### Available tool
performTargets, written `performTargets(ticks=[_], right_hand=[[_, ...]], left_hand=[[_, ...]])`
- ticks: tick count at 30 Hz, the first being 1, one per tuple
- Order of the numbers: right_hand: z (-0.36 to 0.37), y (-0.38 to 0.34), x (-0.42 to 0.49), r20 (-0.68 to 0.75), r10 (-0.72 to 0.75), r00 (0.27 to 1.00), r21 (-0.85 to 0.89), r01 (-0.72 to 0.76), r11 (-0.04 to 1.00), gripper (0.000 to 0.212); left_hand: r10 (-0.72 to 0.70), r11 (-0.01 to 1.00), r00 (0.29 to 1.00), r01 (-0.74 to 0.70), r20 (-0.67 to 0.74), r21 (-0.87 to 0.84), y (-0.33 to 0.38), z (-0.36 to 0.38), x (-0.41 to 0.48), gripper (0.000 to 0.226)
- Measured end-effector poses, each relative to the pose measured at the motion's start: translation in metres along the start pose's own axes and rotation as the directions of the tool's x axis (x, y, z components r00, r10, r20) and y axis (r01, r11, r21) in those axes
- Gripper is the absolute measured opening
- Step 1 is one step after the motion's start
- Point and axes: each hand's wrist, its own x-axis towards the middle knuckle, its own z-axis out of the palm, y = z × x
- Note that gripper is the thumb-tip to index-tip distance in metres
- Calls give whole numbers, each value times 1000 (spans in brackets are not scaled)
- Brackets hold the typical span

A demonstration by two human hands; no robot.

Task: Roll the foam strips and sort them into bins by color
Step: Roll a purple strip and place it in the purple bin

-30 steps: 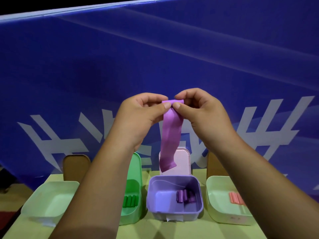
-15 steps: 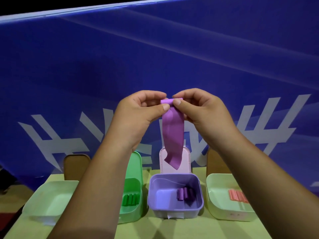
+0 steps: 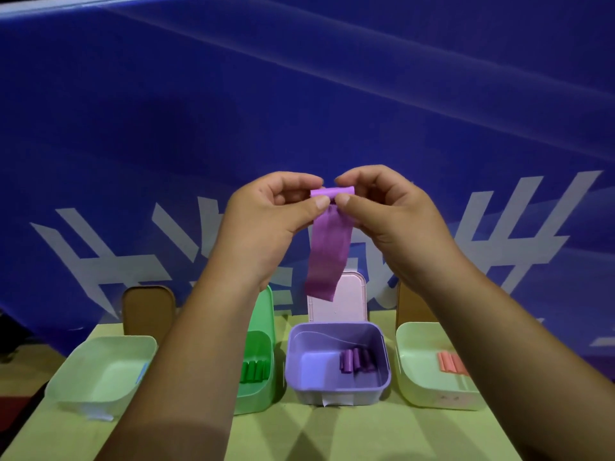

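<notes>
Left hand [image 3: 266, 221] and right hand [image 3: 392, 221], head view: both raised mid-frame, well above the surface [image 3: 332, 434], fingers curled. Each pinches one end of the purple foam strip [image 3: 327, 257] between thumb and forefinger. Thumb tips nearly meet at the centre.

Strip state: top end wound into a small tight roll [image 3: 332, 192], lying horizontal between the two hands. The unrolled tail hangs straight down from it, lower edge free, overlapping the upright pink lid [image 3: 346, 304] in this view.

Bins, one row across the surface, left to right:
- pale green bin [image 3: 100, 371]: pale blue sliver at its right wall, can't tell what it is. Brown lid [image 3: 148, 307] stands behind it.
- green bin [image 3: 263, 387]: green rolls [image 3: 253, 371] side by side inside, green lid [image 3: 264, 311] upright behind. Mostly hidden by the left forearm.
- purple bin [image 3: 336, 390]: directly below the hanging strip. Purple rolls [image 3: 354, 359] clustered at its right side. White tag at the front bottom edge.
- second pale green bin [image 3: 409, 361]: pink rolls [image 3: 449, 361] inside, partly covered by the right forearm. Second brown lid [image 3: 411, 304] behind.

Far side: blue banner [image 3: 299, 94] with large white characters fills the background.
</notes>
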Motion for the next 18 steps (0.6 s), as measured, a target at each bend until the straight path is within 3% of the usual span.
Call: performTargets(ticks=[7,13,18], right_hand=[[-3,0,-3,-15,15,1000,-4,-15,1000,16],[-9,1,-6,0,-6,1000,30,6,1000,19],[-16,4,-8,24,-38,999,41,37,998,22]], left_hand=[[18,1000,1000,-18,2,20,-2,0,-3,33],[-35,998,999,35,3,-50,5,6,-13,20],[-31,999,999,32,-25,25,9,16,-19,18]])
